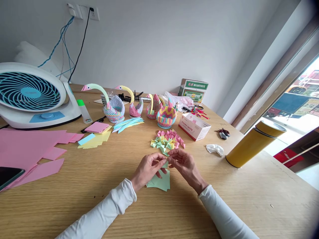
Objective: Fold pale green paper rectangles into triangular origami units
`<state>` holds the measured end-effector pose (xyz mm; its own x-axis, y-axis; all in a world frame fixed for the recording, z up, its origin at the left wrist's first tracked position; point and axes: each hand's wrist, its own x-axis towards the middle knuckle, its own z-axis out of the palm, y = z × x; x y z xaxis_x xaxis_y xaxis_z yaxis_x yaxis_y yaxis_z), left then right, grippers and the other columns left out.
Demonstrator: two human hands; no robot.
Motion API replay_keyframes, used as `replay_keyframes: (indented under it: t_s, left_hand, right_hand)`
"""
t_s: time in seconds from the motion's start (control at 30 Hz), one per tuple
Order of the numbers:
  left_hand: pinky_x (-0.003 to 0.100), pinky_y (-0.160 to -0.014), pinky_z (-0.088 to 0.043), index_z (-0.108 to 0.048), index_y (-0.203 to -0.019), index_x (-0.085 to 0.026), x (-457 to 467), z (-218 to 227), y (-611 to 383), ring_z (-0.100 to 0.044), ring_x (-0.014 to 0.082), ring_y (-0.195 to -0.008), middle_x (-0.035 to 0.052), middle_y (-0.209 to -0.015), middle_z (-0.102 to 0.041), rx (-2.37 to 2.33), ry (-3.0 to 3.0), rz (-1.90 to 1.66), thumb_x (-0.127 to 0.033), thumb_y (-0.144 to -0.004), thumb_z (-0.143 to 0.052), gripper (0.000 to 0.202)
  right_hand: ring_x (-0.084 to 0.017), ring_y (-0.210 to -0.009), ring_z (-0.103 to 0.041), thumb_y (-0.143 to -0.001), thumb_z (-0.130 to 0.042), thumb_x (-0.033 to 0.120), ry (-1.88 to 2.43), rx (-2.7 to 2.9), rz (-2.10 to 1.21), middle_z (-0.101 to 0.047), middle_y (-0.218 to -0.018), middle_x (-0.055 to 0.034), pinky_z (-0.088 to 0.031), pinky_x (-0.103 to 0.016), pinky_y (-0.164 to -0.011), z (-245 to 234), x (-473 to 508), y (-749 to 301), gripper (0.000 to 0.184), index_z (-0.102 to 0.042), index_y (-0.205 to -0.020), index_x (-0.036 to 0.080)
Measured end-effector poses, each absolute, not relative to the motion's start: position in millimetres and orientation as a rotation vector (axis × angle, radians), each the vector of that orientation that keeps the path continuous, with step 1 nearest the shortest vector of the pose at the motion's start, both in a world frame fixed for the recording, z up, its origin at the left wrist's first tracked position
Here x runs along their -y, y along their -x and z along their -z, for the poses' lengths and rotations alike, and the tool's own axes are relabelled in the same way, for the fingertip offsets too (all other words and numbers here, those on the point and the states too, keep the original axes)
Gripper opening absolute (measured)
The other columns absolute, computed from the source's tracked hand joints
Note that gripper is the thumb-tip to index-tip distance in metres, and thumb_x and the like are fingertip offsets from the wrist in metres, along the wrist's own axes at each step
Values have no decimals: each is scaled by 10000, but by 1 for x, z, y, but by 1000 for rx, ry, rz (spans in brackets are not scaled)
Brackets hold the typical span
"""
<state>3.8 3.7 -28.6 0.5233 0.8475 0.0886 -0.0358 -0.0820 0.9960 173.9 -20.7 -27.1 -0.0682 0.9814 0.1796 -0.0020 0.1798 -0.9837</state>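
Observation:
My left hand [151, 167] and my right hand [183, 163] meet near the middle of the table, thumbs and fingers pinched together. Between them is a small piece of light green paper [165, 164], mostly covered by the fingers. Below the hands lies a loose stack of light green paper slips [159, 182]. Just beyond the fingertips spreads a pile of folded paper triangles [167, 140] in pink, yellow and green. Behind it stand several paper swans, among them a mint-necked one [114, 109] and a small round multicoloured one [166, 117].
A white fan [32, 96], pink paper sheets [27, 146] and a phone [10, 176] are at left. Pink notes [96, 127] and blue strips [127, 124] lie farther in. To the right are a sticky note box [193, 126], a crumpled tissue [214, 149] and a yellow thermos [251, 144].

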Motion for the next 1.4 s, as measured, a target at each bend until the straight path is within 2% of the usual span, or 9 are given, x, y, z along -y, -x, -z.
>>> replay_keyframes:
  t_s: [0.13,0.27,0.4,0.53,0.7,1.0,1.23,1.4]
  left_hand:
    - [230,-512,-540,-526,-996,-165,-5,28,-4,-676,148,-690,82,-1071,-576,-730,-1352,-932,-402,-742,-689,383]
    - [249,-556,-547,-537,-953,-157,-6,29,-3,-677,165,-721,55,-943,-616,-743,-1276,-967,-374,-704,-731,383]
    - [219,-548,-508,-566,-909,-156,-6,27,-1,-670,158,-707,37,-840,-655,-782,-1299,-977,-360,-727,-712,310]
    - [218,-546,-495,-584,-893,-145,-5,24,0,-664,153,-682,49,-833,-668,-791,-1345,-969,-349,-759,-680,263]
    - [232,-540,-512,-592,-876,-136,-6,25,0,-668,166,-685,39,-790,-652,-762,-1345,-973,-350,-758,-674,258]
    - [230,-537,-518,-511,-847,-151,-9,31,-2,-689,182,-702,27,-765,-639,-720,-1432,-965,-304,-794,-629,201]
    - [219,-543,-500,-392,-887,-195,-9,31,-2,-694,175,-682,26,-733,-691,-783,-1377,-959,-286,-783,-650,293]
    - [268,-596,-536,-431,-946,-172,-8,26,0,-691,193,-727,49,-753,-695,-743,-1310,-942,-311,-773,-668,324]
  right_hand:
    - [-154,-663,-608,-699,-744,419,1064,1230,-999,-639,-779,-23,-549,-278,-578,26,20,-171,295,-644,-848,184]
    - [-148,-625,-593,-690,-749,418,1082,1173,-963,-625,-716,-8,-543,-274,-555,25,20,-170,289,-640,-830,190]
    - [-147,-642,-599,-710,-732,419,1087,1198,-999,-622,-727,-9,-538,-264,-559,24,22,-169,276,-641,-835,190]
    - [-153,-692,-610,-772,-675,412,1102,1275,-1053,-630,-773,-27,-531,-242,-553,25,23,-170,256,-649,-873,178]
    - [-158,-683,-619,-765,-677,419,1112,1338,-1086,-639,-803,-33,-537,-248,-536,29,22,-170,278,-658,-891,172]
    - [-138,-610,-597,-803,-626,464,1135,1409,-1151,-608,-680,-24,-497,-219,-490,24,23,-169,333,-650,-818,132]
    - [-123,-585,-586,-793,-650,448,1127,1407,-1186,-600,-646,-13,-496,-205,-484,27,22,-171,320,-622,-816,129]
    - [-118,-588,-578,-795,-653,433,1100,1394,-1150,-572,-671,-4,-502,-204,-472,31,21,-172,299,-604,-815,139]
